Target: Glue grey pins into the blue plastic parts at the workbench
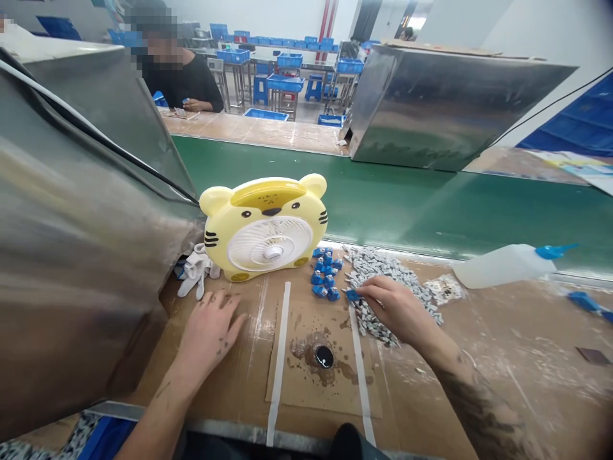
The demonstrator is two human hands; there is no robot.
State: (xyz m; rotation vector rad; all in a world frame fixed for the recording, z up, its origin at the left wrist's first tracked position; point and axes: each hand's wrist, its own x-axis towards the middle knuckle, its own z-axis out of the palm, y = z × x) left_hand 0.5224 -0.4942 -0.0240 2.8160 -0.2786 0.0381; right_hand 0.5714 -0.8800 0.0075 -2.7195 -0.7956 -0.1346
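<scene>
My right hand [395, 308] pinches a small blue plastic part [353, 294] between thumb and fingers, over the left edge of a heap of small grey pieces [383, 271]. Just left of it, several similar blue parts [327, 275] stand in a loose cluster. My left hand [213, 329] lies palm down on the brown table covering, fingers spread, holding nothing. Beyond that hand stands a yellow tiger-faced fan [268, 223] with a white round grille. Between my hands, a small round cup of dark liquid [324, 357] sits on a stained cardboard sheet [306, 393] taped down with pale strips.
White gloves [197, 271] lie beside the fan. A squeeze bottle [505, 265] with a blue nozzle rests on its side at right, near a small clear bag [445, 289]. Behind runs a green conveyor belt [383, 198], with metal housings [440, 108] and a seated person [179, 76] across it.
</scene>
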